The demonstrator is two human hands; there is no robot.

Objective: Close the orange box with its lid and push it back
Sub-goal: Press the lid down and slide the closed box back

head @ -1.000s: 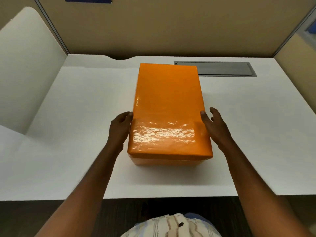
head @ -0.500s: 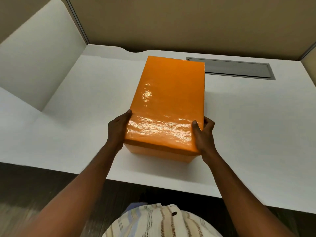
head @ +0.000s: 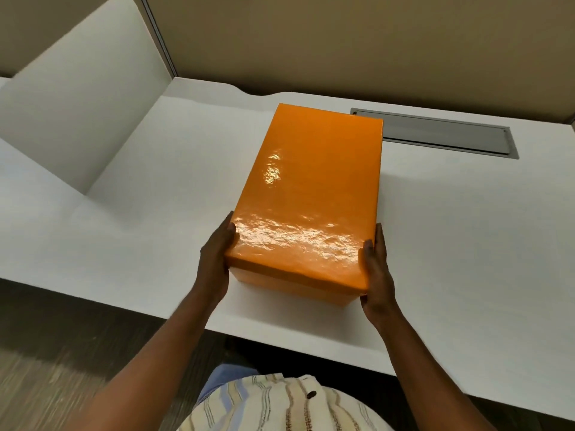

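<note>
The orange box stands lengthwise on the white desk, with its glossy orange lid seated flat on top. My left hand presses against the box's near left side, thumb up at the lid's edge. My right hand clasps the near right corner, with its thumb on the lid's edge. Both hands grip the box from opposite sides. The near end of the box is a short way in from the desk's front edge.
A grey metal cable tray is set into the desk behind and right of the box. A white divider panel rises at the left and beige partition walls stand at the back. Bare desk lies on both sides.
My right hand has closed in from beside the box onto its near right corner. My left hand stays on the left side. The view has swung left and tilted.
</note>
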